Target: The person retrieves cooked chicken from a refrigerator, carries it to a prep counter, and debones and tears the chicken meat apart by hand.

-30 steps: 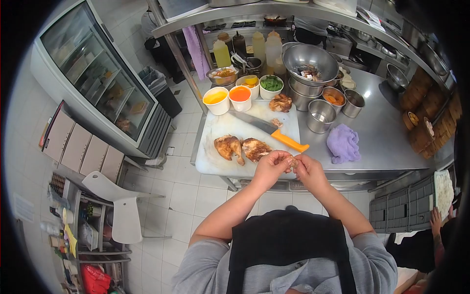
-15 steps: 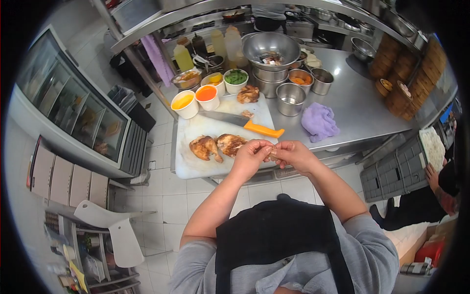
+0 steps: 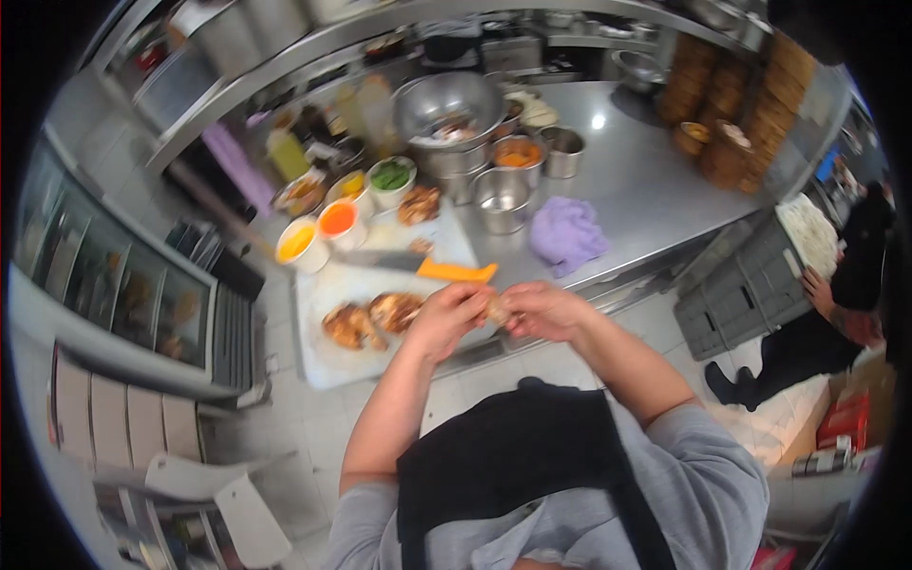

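Note:
My left hand and my right hand meet just off the front edge of the white cutting board. Both are closed, fingertips pinching a small light-brown piece of chicken that their fingers partly cover. Left of my left hand, two browned chicken pieces lie on the board. Behind my hands rests a knife with an orange handle, its blade toward the left. Farther back on the board is another browned chicken piece, with a small scrap near it.
White tubs of yellow sauce, orange sauce and green leaves stand behind the board. A purple cloth and metal pots sit on the steel counter. At right, another person's hand is by a grey crate.
My view has turned, so the counter appears shifted left and tilted. My hands have drawn slightly apart, and more of the chicken piece shows between them.

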`<control>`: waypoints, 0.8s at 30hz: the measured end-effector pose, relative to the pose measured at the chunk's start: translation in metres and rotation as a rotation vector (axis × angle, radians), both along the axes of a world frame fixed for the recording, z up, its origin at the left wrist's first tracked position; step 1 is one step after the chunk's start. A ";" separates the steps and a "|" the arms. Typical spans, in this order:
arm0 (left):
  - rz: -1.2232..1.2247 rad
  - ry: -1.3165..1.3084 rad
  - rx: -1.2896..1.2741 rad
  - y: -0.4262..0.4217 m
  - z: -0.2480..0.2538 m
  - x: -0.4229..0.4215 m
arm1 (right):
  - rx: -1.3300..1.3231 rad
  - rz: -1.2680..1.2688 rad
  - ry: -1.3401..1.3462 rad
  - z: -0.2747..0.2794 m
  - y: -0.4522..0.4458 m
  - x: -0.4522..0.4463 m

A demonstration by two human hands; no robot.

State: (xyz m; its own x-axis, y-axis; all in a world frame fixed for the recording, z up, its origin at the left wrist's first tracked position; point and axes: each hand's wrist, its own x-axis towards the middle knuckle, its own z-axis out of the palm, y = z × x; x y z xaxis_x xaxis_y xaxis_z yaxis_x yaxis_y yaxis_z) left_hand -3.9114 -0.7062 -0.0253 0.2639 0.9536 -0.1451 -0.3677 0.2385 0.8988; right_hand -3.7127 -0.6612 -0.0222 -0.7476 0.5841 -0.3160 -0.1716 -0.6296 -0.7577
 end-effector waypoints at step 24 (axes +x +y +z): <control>0.256 0.676 0.319 0.029 0.004 0.048 | 0.517 -0.295 0.096 -0.009 0.049 0.000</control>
State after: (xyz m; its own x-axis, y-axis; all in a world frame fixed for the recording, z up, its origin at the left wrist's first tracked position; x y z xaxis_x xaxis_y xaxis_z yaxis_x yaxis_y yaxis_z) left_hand -3.8638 -0.6776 -0.0213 -0.0176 0.9953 0.0948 0.2738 -0.0864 0.9579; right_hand -3.7126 -0.6125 -0.0315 -0.5419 0.8311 0.1253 -0.3654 -0.0987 -0.9256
